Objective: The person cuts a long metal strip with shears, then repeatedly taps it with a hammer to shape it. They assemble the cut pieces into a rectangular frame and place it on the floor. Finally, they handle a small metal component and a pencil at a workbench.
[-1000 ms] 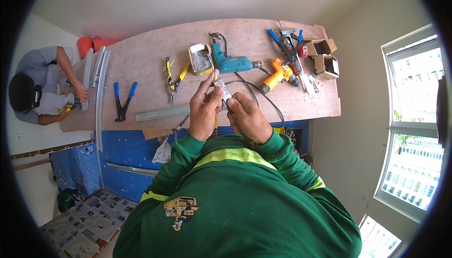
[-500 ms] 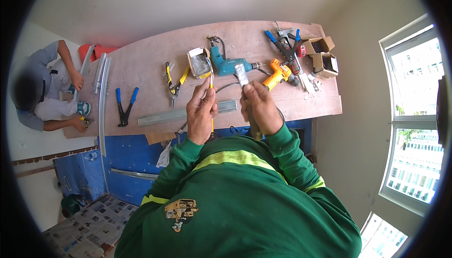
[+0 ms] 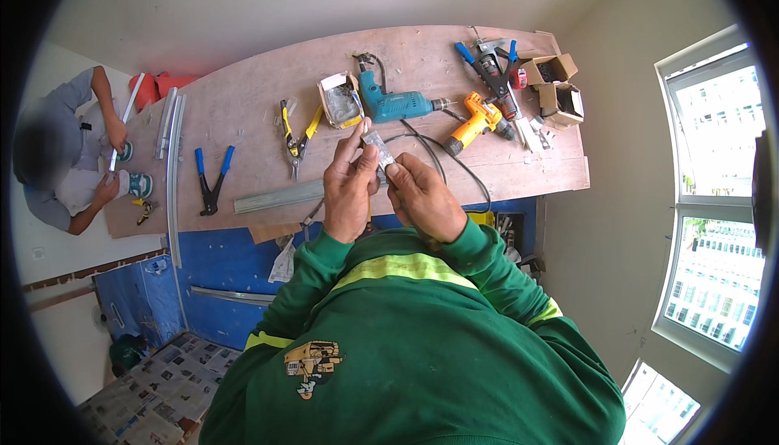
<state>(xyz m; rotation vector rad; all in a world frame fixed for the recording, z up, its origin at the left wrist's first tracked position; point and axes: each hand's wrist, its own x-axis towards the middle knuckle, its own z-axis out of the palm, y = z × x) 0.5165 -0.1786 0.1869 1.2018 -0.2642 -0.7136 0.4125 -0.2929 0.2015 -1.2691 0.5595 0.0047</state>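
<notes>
A flat grey metal-looking strip [image 3: 378, 151] is held up in front of my chest, over the near edge of the bench. My right hand [image 3: 426, 199] is closed around its lower part, which the fingers mostly hide. The thumb and fingers of my left hand [image 3: 350, 194] pinch the strip's upper left side. A thin yellow pencil-like stick [image 3: 370, 223] shows only slightly below my left hand. Just beyond, on the bench, are an open carton of small grey pieces [image 3: 342, 105], a teal corded drill [image 3: 399, 106] and yellow-handled snips [image 3: 297, 141].
On the wooden bench [image 3: 251, 112] lie a metal channel [image 3: 280, 197], a blue-handled riveter [image 3: 214, 181], a yellow-orange drill [image 3: 477, 124], a black cable [image 3: 475, 171] and small cartons [image 3: 560, 103]. At the far left a co-worker [image 3: 61, 137] holds a thin metal strip [image 3: 122, 124].
My right hand has brought the grey strip left and down to my left hand, which now touches it. The yellow stick is mostly hidden. The co-worker has raised the thin strip with both hands.
</notes>
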